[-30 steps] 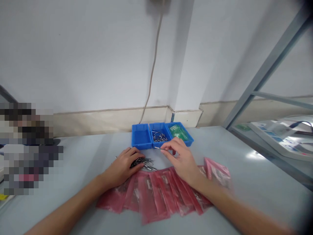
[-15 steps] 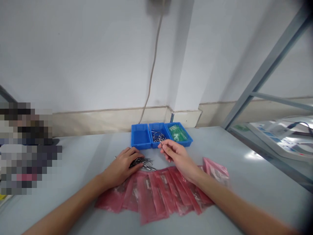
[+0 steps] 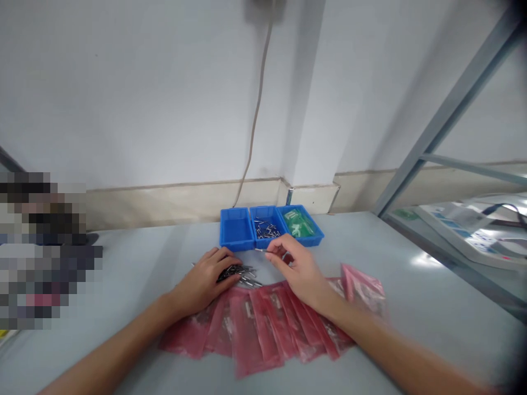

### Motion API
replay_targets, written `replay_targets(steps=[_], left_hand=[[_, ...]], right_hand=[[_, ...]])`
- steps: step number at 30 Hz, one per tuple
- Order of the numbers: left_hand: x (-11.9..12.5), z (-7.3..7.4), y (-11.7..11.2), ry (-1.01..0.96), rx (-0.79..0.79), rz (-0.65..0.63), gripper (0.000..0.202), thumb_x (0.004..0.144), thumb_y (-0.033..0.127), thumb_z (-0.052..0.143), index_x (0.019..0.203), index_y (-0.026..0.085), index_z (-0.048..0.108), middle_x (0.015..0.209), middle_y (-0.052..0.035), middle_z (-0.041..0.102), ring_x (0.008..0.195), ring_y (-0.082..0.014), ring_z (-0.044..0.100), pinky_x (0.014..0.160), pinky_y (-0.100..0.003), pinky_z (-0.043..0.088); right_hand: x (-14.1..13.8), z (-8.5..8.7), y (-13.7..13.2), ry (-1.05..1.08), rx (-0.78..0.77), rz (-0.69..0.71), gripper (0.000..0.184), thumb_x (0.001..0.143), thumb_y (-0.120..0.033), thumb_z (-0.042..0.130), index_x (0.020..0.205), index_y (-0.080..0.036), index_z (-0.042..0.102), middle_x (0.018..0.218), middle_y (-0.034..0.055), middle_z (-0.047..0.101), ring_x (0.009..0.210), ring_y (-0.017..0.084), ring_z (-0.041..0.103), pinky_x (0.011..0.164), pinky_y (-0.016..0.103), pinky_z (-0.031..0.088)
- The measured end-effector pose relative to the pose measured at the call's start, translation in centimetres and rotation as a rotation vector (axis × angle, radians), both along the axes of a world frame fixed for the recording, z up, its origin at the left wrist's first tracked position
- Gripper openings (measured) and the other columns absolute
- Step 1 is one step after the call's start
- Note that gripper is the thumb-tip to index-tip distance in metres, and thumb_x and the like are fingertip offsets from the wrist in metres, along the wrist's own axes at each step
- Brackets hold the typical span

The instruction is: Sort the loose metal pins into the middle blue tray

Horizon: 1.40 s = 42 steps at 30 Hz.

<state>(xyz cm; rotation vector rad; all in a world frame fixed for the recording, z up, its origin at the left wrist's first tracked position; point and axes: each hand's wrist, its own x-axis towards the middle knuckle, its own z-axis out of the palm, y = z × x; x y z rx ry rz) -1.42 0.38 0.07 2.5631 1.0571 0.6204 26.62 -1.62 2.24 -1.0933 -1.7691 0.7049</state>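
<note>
My right hand pinches a thin dark metal pin between thumb and fingertips. The pin points left, just in front of the blue bins. Beside a loose pile of similar metal pins rests my left hand, its thumb and fingers apart and cupped around the pile's left side. Part of the pile is hidden under that hand. Below both hands, several pink plastic bags lie overlapped in a row with small parts inside. Another pink bag sits right of my right wrist.
Three blue bins stand by the wall: a left bin with nothing visible inside, a middle bin of short metal pieces, and a right bin with a green bag. A metal frame rises at right; a blurred person is far left.
My right hand has turned slightly, so the pin it pinches now shows clearly, pointing left. The left hand stays on the pile.
</note>
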Motion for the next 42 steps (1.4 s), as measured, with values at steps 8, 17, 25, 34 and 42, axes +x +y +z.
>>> replay_targets(steps=[8, 17, 25, 34, 42], left_hand=[[-0.1, -0.3, 0.0, 0.006, 0.005, 0.011, 0.024, 0.112, 0.038, 0.060, 0.132, 0.028, 0.068, 0.130, -0.0071, 0.065, 0.119, -0.0277, 0.061, 0.106, -0.047, 0.053], [0.0, -0.1, 0.0, 0.027, -0.005, 0.003, 0.023, 0.112, 0.038, 0.059, 0.131, 0.027, 0.067, 0.130, -0.0068, 0.064, 0.119, -0.0273, 0.059, 0.107, -0.049, 0.051], [-0.1, 0.0, -0.1, 0.023, 0.005, 0.003, 0.025, 0.112, 0.037, 0.060, 0.133, 0.027, 0.067, 0.129, -0.0076, 0.064, 0.117, -0.0280, 0.060, 0.106, -0.049, 0.052], [0.2, 0.1, -0.1, 0.014, 0.020, 0.012, 0.021, 0.111, 0.035, 0.061, 0.128, 0.025, 0.070, 0.124, -0.0073, 0.066, 0.114, -0.0272, 0.061, 0.105, -0.046, 0.053], [0.2, 0.0, -0.1, 0.009, 0.038, 0.009, 0.022, 0.111, 0.036, 0.061, 0.128, 0.025, 0.070, 0.124, -0.0072, 0.066, 0.114, -0.0269, 0.061, 0.103, -0.045, 0.053]], right_hand=[[0.1, -0.2, 1.2, 0.307, -0.317, -0.048, 0.042, 0.102, -0.061, 0.063, 0.086, -0.022, 0.063, 0.074, -0.0039, 0.054, 0.058, 0.013, 0.048, 0.051, 0.026, 0.038], [0.0, -0.3, 1.5, 0.528, -0.463, -0.091, 0.045, 0.093, -0.063, 0.073, 0.097, -0.019, 0.070, 0.075, -0.0033, 0.056, 0.055, 0.010, 0.045, 0.048, 0.023, 0.034], [0.0, -0.1, 0.8, 0.013, -0.216, 0.039, 0.023, 0.104, -0.045, 0.066, 0.115, -0.025, 0.072, 0.093, 0.0010, 0.068, 0.082, 0.020, 0.063, 0.076, 0.033, 0.051], [-0.2, -1.1, -0.1, -0.496, -0.006, 0.206, 0.013, 0.105, -0.029, 0.071, 0.118, -0.028, 0.069, 0.119, 0.0041, 0.068, 0.118, 0.027, 0.062, 0.104, 0.041, 0.048], [-0.3, -1.1, 0.3, -0.468, -0.017, 0.201, 0.012, 0.107, -0.019, 0.063, 0.097, -0.024, 0.062, 0.103, 0.0020, 0.066, 0.102, 0.024, 0.063, 0.092, 0.038, 0.049]])
